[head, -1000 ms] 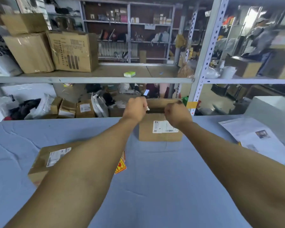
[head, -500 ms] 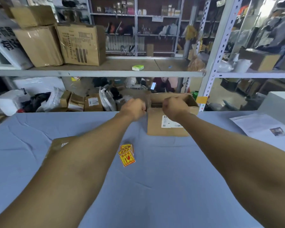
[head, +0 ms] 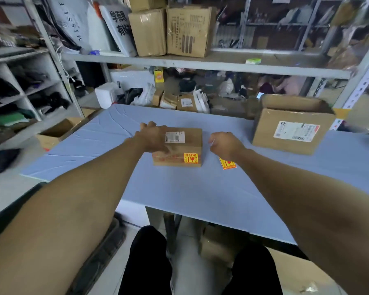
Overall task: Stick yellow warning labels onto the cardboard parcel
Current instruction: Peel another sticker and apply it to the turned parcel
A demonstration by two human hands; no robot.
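A small flat cardboard parcel lies on the blue table, with a white shipping label on top and a yellow warning label stuck on its near side. My left hand lies over the parcel's left part, fingers curled over its far left edge. My right hand hovers just right of the parcel with fingers curled; nothing shows in it. A small stack of yellow warning labels lies on the table, partly under my right wrist.
A larger open cardboard box stands at the table's far right. Metal shelves with boxes rise behind and to the left. An open box sits on the floor at the left. My legs and more cardboard are below the table's near edge.
Both hands left the larger open box and came back to the small parcel. The view swung left and down, so the open box now sits at the right.
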